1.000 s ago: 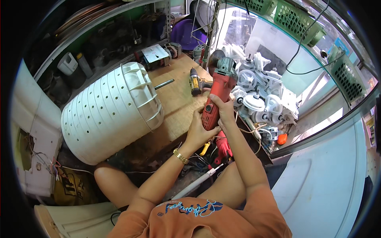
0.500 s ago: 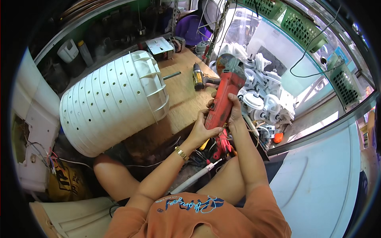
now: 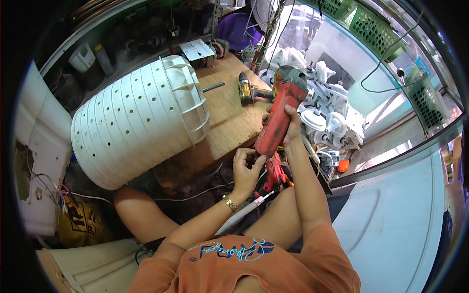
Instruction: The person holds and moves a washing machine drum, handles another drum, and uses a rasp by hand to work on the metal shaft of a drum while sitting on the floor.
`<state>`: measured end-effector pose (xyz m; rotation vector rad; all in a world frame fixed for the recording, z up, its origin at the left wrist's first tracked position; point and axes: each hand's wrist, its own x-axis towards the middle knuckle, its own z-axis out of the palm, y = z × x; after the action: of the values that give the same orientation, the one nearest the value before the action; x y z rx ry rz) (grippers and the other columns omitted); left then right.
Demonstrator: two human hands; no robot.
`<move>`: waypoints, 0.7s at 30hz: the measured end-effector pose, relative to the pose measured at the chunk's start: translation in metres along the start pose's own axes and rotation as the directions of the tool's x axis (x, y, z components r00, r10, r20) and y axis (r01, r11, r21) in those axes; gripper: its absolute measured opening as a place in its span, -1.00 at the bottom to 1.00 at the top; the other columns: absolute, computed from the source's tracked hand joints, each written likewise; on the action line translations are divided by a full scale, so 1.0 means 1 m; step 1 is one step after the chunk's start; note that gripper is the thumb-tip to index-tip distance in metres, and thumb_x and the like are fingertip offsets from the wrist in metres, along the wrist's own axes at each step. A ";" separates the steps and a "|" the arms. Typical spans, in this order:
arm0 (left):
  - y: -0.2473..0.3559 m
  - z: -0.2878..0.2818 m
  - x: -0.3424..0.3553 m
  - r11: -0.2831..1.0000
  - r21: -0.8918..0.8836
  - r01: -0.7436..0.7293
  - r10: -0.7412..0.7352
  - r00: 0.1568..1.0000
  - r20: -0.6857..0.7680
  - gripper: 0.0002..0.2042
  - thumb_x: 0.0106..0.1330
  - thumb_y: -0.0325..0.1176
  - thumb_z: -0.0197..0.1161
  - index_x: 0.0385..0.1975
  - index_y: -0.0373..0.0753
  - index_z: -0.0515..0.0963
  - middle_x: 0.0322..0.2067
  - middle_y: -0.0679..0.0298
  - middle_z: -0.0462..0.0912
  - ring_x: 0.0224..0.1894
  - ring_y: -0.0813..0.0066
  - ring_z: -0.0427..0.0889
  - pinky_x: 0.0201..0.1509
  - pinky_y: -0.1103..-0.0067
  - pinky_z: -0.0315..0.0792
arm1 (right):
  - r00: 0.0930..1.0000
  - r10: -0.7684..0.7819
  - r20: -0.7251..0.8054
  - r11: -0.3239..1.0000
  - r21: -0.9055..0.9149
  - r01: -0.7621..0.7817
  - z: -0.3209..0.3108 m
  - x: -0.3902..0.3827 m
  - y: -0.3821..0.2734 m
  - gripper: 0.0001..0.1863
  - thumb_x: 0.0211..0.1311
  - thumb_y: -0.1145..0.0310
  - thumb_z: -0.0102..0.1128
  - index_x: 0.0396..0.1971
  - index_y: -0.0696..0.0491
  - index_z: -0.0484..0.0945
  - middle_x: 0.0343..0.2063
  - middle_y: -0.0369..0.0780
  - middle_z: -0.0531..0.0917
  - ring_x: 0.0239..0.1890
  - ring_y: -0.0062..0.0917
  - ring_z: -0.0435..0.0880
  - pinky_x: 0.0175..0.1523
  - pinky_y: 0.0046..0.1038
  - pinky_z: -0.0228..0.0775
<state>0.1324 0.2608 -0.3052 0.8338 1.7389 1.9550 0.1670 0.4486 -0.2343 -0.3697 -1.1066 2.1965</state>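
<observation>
1. Red, elongated angle grinder with a grey metal head (image 3: 279,119): held up near the front edge of the tan plywood bench (image 3: 227,115), right of the white, perforated plastic drum (image 3: 139,122).
2. Long axis: aslant, the head away from me and rightward, the butt end toward me.
3. My right hand (image 3: 293,129): clasped round the grinder's middle, nearer the head than my other.
4. My left hand (image 3: 247,172): at the butt end, fingers bent (whether pinching anything, I cannot tell).
</observation>
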 end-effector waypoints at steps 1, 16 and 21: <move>-0.003 0.002 0.001 1.000 0.026 0.008 -0.008 1.000 -0.010 -0.69 0.24 -0.22 0.48 -0.26 -0.32 0.58 -0.23 0.19 0.54 -0.08 0.25 0.50 0.06 0.41 0.37 | 1.000 -0.007 0.009 1.000 -0.001 0.007 0.000 0.001 -0.001 -0.19 0.08 0.02 0.30 0.24 0.28 0.41 -0.31 -0.15 0.62 -0.31 -0.30 0.74 -0.15 -0.28 0.66; -0.068 0.006 0.020 0.997 -0.070 0.033 -0.024 0.991 0.129 -0.73 0.34 -0.29 0.38 -0.24 -0.37 0.49 -0.22 0.13 0.49 -0.09 0.22 0.47 0.06 0.41 0.37 | 0.995 0.072 -0.062 0.980 -0.183 -0.082 -0.024 0.031 0.023 -0.44 0.10 0.06 0.31 -0.09 0.25 0.51 -0.31 -0.08 0.66 -0.31 -0.22 0.78 -0.24 -0.19 0.72; -0.064 0.003 0.029 0.960 -0.242 0.138 -0.057 0.948 0.314 -0.76 0.37 -0.33 0.35 -0.18 -0.36 0.50 -0.23 0.24 0.47 -0.15 0.45 0.47 0.00 0.52 0.38 | 0.993 0.116 0.001 0.989 -0.091 -0.115 -0.030 0.028 0.015 -0.42 0.10 0.07 0.32 -0.02 0.22 0.49 -0.27 -0.09 0.65 -0.28 -0.23 0.77 -0.24 -0.17 0.72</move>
<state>0.1067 0.2920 -0.3626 0.8805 1.2879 1.8264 0.1544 0.4787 -0.2632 -0.4778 -1.2183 2.2538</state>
